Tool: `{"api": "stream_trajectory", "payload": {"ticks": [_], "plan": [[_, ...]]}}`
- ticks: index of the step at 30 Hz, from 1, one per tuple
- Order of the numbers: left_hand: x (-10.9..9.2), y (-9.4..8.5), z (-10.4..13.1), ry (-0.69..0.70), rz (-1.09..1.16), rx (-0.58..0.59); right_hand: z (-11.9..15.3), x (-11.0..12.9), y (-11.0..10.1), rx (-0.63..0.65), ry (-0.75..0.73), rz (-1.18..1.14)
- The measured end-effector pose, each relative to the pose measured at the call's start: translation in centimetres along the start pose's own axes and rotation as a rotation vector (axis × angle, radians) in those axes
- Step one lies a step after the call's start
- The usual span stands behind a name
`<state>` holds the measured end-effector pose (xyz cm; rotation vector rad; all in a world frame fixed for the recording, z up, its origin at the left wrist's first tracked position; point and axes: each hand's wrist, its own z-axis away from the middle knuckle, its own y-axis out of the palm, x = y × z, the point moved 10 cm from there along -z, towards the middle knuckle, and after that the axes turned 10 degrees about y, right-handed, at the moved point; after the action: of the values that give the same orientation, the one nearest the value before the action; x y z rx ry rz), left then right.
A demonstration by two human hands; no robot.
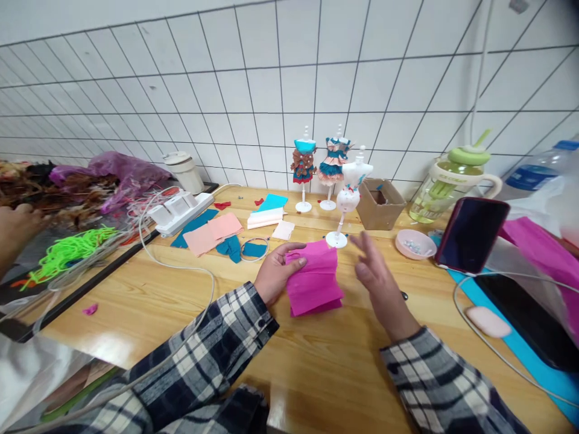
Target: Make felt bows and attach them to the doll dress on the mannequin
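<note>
My left hand (277,271) grips the left edge of a folded piece of magenta crepe paper (314,283), thumb on top. To the right of the paper, my right hand (377,280) is raised with its fingers apart, touching nothing. Just beyond stands a bare white mini dress form (357,178) on a round base, with small coloured bits on its lower torso. Behind it are two more forms, one in a turquoise and brown outfit (304,160), the other in a ruffled teal and peach dress (333,160).
Peach paper (215,234) and teal scraps lie at the left, near a white power strip (185,214). A cardboard box (380,208), a pink bowl (414,244), a propped phone (473,234) and a green-lidded bottle (447,181) stand right. Another person's hand (18,232) is at far left.
</note>
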<state>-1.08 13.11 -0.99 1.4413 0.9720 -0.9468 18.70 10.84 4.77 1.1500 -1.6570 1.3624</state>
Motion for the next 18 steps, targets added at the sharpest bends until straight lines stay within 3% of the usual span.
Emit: {"api": "stream_trajectory", "payload": {"ticks": [3,6,10,12,14,15,16,18], "plan": [[-0.3,0.8,0.7,-0.009,-0.007,0.045,0.2,-1.8,3.4,0.256,0.14,-0.235],[-0.3,1.2,1.0,-0.017,-0.03,0.059,0.5,-2.7,4.1,0.245,0.22,-0.277],[-0.3,1.6,0.9,-0.003,-0.038,0.088,0.5,-3.4,2.7,0.069,0.257,-0.31],[-1.6,1.0,0.7,0.103,-0.083,0.043,0.4,-3.6,1.2,-0.046,0.26,-0.326],[-3.3,0.0,0.7,0.213,-0.099,-0.021,0.7,-3.3,-1.7,-0.27,0.23,-0.315],[-3.6,0.1,0.8,0.203,-0.078,-0.004,1.3,-2.7,-3.3,-0.396,0.191,-0.299],[-3.1,0.8,0.9,0.115,-0.038,0.08,2.0,-1.7,-4.6,-0.505,0.133,-0.274],[-0.1,4.1,3.1,-0.275,0.051,0.408,3.3,1.2,-5.7,-0.579,-0.038,-0.195]]}}
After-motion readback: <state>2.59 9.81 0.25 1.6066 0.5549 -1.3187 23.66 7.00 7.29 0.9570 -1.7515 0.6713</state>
